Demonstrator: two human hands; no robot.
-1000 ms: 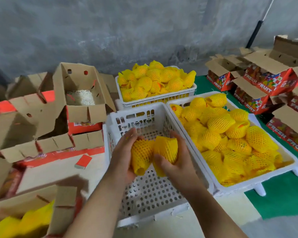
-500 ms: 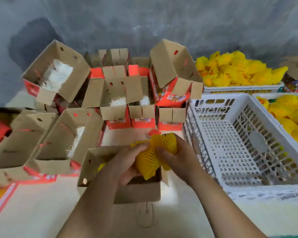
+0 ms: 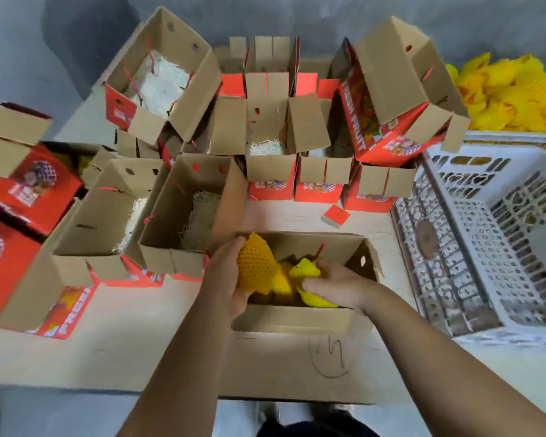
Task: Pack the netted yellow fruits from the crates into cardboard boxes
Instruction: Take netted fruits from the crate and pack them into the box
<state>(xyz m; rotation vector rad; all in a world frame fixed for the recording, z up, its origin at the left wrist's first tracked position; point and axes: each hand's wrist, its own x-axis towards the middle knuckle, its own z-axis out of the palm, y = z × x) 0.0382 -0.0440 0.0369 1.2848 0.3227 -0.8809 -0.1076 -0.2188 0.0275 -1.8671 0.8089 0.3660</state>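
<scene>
While the left hand (image 3: 230,275) and right hand (image 3: 334,287) each grip a yellow foam-netted fruit (image 3: 256,268) inside the open brown cardboard box (image 3: 292,321), forcing them down risks bruising.

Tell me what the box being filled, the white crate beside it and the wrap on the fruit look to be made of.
Box: matte brown cardboard, judging by its folded flaps and raw edges.
White crate: apparently moulded plastic, rigid perforated lattice walls.
Fruit wrap: seemingly soft yellow foam netting, with a dimpled mesh surface and loose floppy ends.
</scene>
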